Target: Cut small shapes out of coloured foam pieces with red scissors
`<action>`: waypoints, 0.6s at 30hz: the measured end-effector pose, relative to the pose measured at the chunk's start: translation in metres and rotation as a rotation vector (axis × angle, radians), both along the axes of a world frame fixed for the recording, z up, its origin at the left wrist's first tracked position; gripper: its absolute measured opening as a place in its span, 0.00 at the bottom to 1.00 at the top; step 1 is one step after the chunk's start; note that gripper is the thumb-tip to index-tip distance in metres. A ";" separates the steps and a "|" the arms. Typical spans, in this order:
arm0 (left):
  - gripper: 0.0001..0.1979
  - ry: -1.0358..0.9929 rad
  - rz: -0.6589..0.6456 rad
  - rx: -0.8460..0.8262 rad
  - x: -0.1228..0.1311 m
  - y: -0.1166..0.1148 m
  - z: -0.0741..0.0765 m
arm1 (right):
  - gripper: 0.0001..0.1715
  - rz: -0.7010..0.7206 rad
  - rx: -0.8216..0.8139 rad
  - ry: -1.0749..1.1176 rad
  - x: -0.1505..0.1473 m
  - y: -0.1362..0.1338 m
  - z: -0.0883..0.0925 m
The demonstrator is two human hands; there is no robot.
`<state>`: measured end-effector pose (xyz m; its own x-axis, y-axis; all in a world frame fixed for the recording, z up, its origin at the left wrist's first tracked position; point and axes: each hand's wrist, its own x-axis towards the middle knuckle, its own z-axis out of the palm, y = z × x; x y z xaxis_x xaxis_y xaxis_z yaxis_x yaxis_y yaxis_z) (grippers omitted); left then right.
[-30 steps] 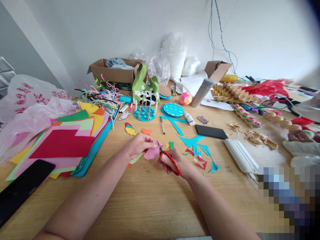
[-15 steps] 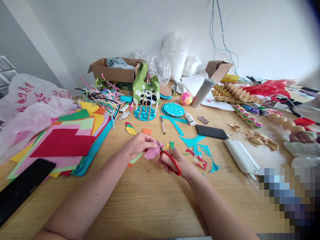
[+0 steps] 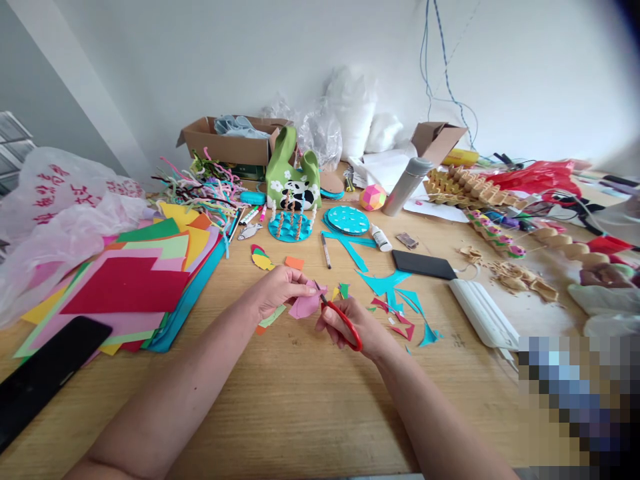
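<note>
My left hand (image 3: 286, 291) pinches a piece of pink paper (image 3: 304, 307) over the middle of the table. Red-handled scissors (image 3: 349, 327) are gripped in my right hand (image 3: 350, 325), their blades at the right edge of the pink paper. Whether the blades are apart is too small to tell. A light green paper piece (image 3: 273, 316) lies partly under my left hand. Small green and yellow scraps (image 3: 343, 291) lie just beyond the scissors. Red paper offcuts (image 3: 403, 327) and blue offcuts (image 3: 387, 285) are spread to the right of my right hand.
Stacked coloured sheets (image 3: 125, 287) and a black phone (image 3: 50, 377) lie at left. A pen (image 3: 326, 251), a glue bottle (image 3: 381, 238), blue discs (image 3: 347, 220) and a grey flask (image 3: 407, 187) stand or lie beyond my hands. A white power strip (image 3: 483, 313) is at right.
</note>
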<state>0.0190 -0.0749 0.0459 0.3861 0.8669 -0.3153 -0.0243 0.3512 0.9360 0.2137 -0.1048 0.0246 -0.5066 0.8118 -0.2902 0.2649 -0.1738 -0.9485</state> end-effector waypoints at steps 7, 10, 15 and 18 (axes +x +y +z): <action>0.15 0.028 0.023 0.016 0.000 0.000 0.000 | 0.37 -0.008 -0.003 -0.011 0.000 0.000 0.003; 0.15 0.021 0.017 0.021 0.000 0.001 -0.001 | 0.37 -0.008 -0.002 -0.024 -0.001 0.000 0.002; 0.14 -0.009 -0.012 0.008 0.000 0.002 -0.002 | 0.37 -0.016 0.000 -0.018 -0.001 0.000 0.000; 0.14 -0.016 -0.011 0.005 0.000 0.002 -0.002 | 0.37 -0.011 0.005 -0.007 -0.001 0.000 -0.001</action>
